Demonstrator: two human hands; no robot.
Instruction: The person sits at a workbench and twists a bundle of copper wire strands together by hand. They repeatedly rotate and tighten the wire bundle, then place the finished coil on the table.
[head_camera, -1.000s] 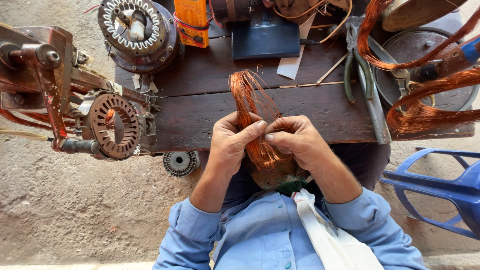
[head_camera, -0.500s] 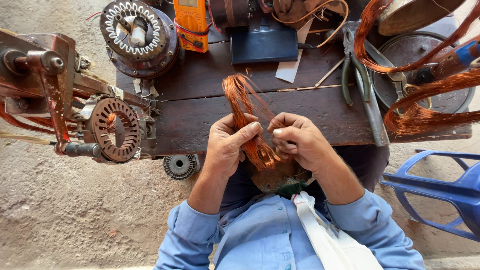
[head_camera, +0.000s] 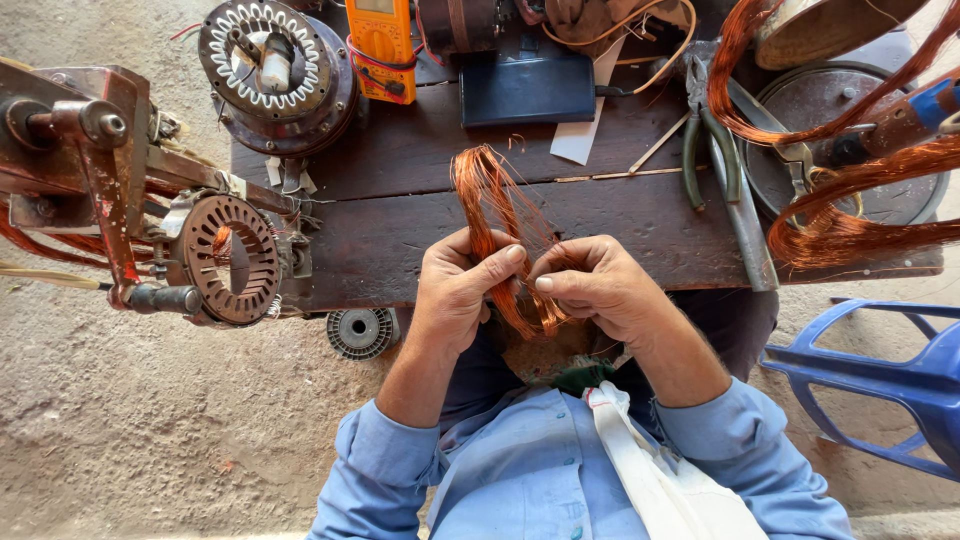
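A loop of thin copper wire (head_camera: 488, 195) rises from between my two hands over the near edge of a dark wooden table (head_camera: 400, 250). My left hand (head_camera: 458, 295) pinches the wire strands between thumb and fingers. Thumb to thumb beside it, my right hand (head_camera: 598, 287) grips the same bundle lower down. The bundle's lower end disappears behind my hands toward my lap.
A slotted motor stator (head_camera: 232, 258) sits on a rusty winding machine (head_camera: 95, 170) at the left. On the table lie another stator (head_camera: 272, 62), an orange multimeter (head_camera: 380, 45), pliers (head_camera: 708, 130) and more copper coils (head_camera: 850, 220). A blue plastic chair (head_camera: 880, 385) stands at the right.
The copper loop has shifted slightly left and stands taller. My fingers have reworked their pinch on the strands; the hands stay at the same place by the table edge.
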